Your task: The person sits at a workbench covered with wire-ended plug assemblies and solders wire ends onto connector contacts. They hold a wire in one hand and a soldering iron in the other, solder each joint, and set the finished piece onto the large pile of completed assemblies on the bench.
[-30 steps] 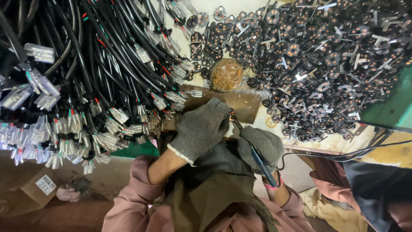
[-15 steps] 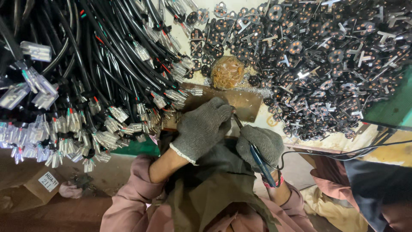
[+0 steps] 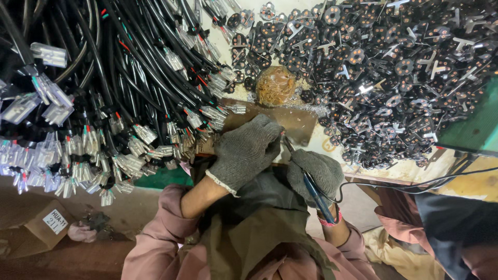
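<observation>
Soldering iron (image 3: 314, 194) with blue handle sits just right of frame centre, gripped in the right hand (image 3: 314, 173), grey knit glove, fingers curled tight around the handle; tip points up-left toward the left hand (image 3: 246, 150). Left hand, also grey-gloved, fingers bunched together and pressed down at the edge of a brown metal plate (image 3: 293, 122); what it pinches is hidden under the glove. The two hands nearly touch at the iron's tip. Thin black cord (image 3: 415, 181) runs from the iron rightward along the counter (image 3: 467, 181) edge. Brown round wire-wool ball (image 3: 275, 85) sits just above the plate, silver shavings beside it. Pile of black cables with white connectors (image 3: 104, 103) fills the left half, reaching right up to the left hand; no free room there. Heap of small black round parts with metal prongs (image 3: 394, 67) fills upper right, crowding the plate's right edge. Green panel (image 3: 474, 124) at right edge. Cardboard box (image 3: 46, 225) low left on the floor. Only open gap: the plate surface between both piles.
</observation>
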